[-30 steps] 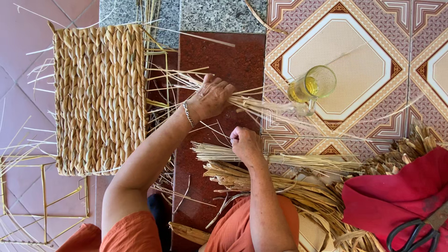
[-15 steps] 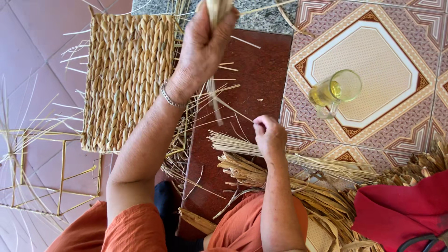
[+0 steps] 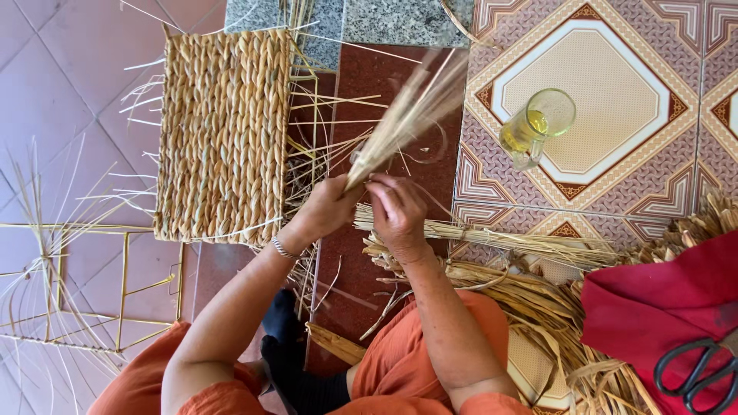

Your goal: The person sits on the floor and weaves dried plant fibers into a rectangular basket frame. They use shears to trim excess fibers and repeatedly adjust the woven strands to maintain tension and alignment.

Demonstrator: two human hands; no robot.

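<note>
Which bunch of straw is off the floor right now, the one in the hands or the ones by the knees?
The straw bundle gripped by the left hand and right hand is raised and motion-blurred; the loose straw pile lies flat on the floor.

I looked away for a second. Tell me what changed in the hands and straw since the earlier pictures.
The left hand came back down from its raised reach and now grips a straw bundle that fans up and away. The right hand rose off the floor pile to meet it. The woven mat, glass jug and scissors stayed put.
</note>
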